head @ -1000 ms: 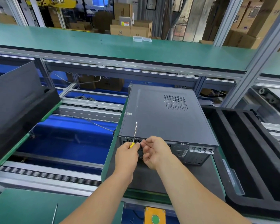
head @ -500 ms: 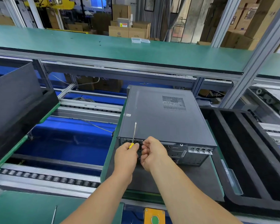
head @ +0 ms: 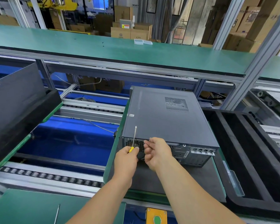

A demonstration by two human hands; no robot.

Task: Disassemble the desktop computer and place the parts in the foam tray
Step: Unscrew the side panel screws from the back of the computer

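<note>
Grey steel, the desktop computer [head: 165, 117] lies closed on its side on the pallet, just left of the foam tray [head: 249, 159]. The left hand [head: 125, 160] grips a yellow-handled screwdriver [head: 133, 139], shaft pointing up and idle, while the right hand [head: 157, 151] pinches at the rear panel's top edge, apparently working a fastener loose; whether it holds a screw cannot be told. Judged from this, the cover-release step is in hand, and next the side panel must slide free.

The desktop computer [head: 165, 117] lies on a pallet [head: 153, 180], foam tray [head: 242, 159] just right.
</note>
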